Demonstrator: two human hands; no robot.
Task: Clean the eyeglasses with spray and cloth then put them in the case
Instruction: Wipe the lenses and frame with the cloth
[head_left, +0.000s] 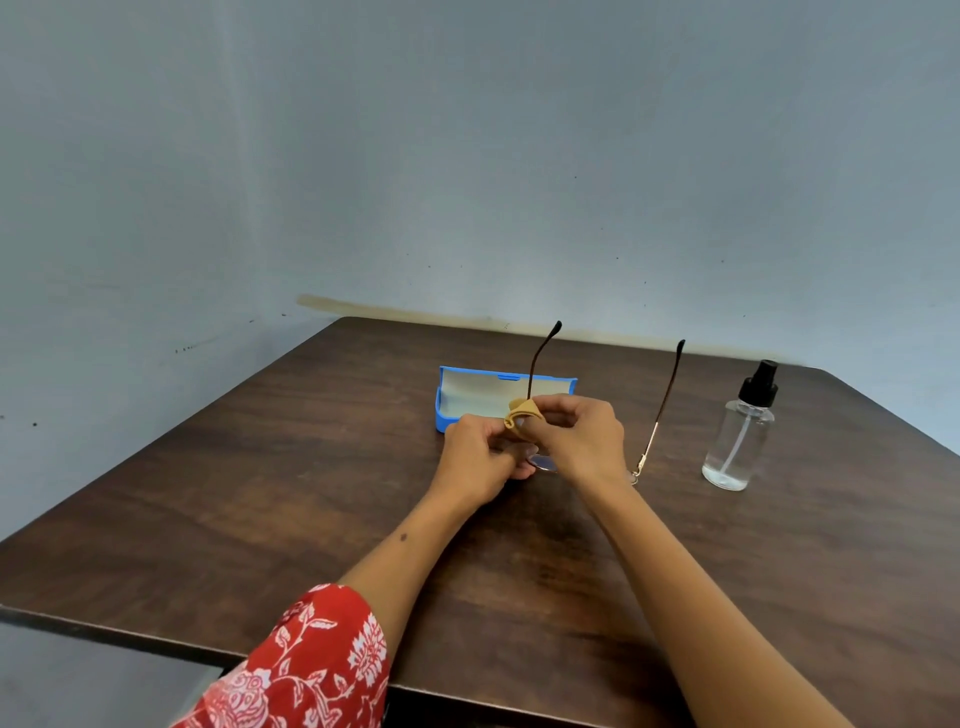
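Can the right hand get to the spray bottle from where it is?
Probably yes. The spray bottle stands alone on the table, off to the right hand's side, with only the glasses' arm between. But that hand holds the cloth, so it isn't free yet.

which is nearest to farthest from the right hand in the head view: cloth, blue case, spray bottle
1. cloth: pinched in the right hand, on the eyeglasses.
2. blue case: open, just behind the hands, toward the left.
3. spray bottle: standing off to the right, well clear of the hand.
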